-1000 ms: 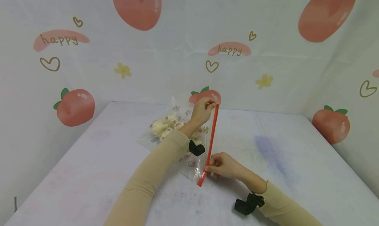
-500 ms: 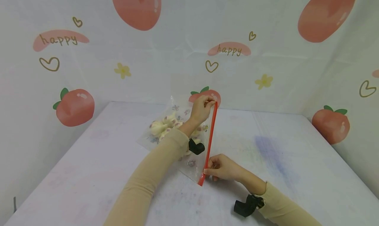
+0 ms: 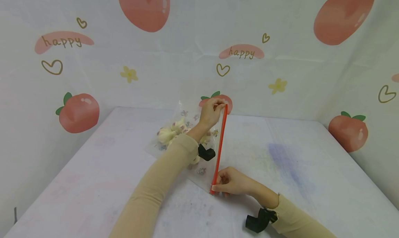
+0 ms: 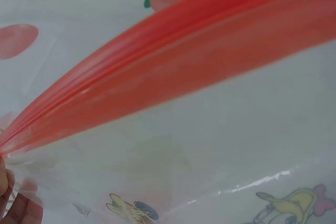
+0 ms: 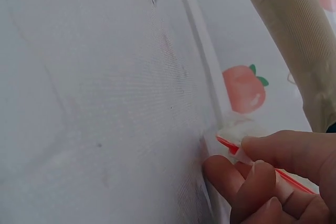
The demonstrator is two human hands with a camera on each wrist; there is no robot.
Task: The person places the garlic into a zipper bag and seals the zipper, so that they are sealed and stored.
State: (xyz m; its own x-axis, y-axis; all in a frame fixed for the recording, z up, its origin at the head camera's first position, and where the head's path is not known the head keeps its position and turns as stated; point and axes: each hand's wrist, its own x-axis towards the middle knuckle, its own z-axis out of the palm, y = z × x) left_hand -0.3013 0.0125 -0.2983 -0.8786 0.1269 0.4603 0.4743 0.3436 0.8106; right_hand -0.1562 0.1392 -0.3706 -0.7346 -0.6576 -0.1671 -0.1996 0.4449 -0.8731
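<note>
A clear zip bag with printed cartoon figures and a red zip strip lies at the middle of the table. Several garlic bulbs show through its plastic, partly hidden behind the left forearm. My left hand pinches the strip's far end, lifted off the table. At the near end, my right hand pinches the strip between thumb and fingers. The right wrist view shows the right thumb and fingers close on the strip's tip. In the left wrist view the red strip stretches taut from the fingertips at the left edge.
The white table carries a blue-purple stain on the right. A white cloth backdrop printed with red fruit stands behind it. Black camera mounts are worn at both wrists.
My right hand has slid along the red strip toward its near end. The left hand has risen slightly, moving a little left with the far end.
</note>
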